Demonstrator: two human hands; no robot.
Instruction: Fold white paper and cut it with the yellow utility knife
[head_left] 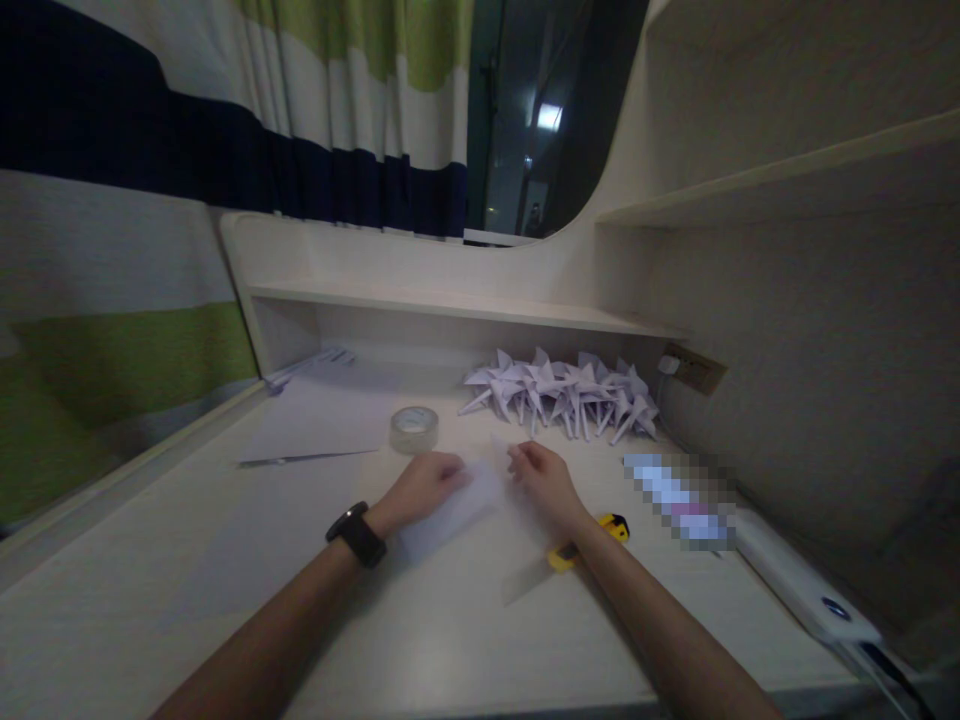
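Observation:
My left hand (431, 488), with a dark watch on the wrist, is closed on a piece of white paper (442, 522) above the desk. Opposite it, my right hand (547, 482) pinches a thin white paper piece (501, 450) between thumb and fingers. Blur hides whether the two pieces join. Under my right forearm lies a yellow and black utility knife (618, 526), partly covered; a pale, translucent strip extends beside it. Beyond my left hand rests a roll of clear tape (414, 430).
Several folded white paper pinwheels (570, 395) are heaped at the back. White sheets (319, 405) and a thin, pointed tool (307, 459) lie at left. On the right are a pixelated flat object (679, 500), a white device (802, 580) with a cable and a wall socket (697, 370).

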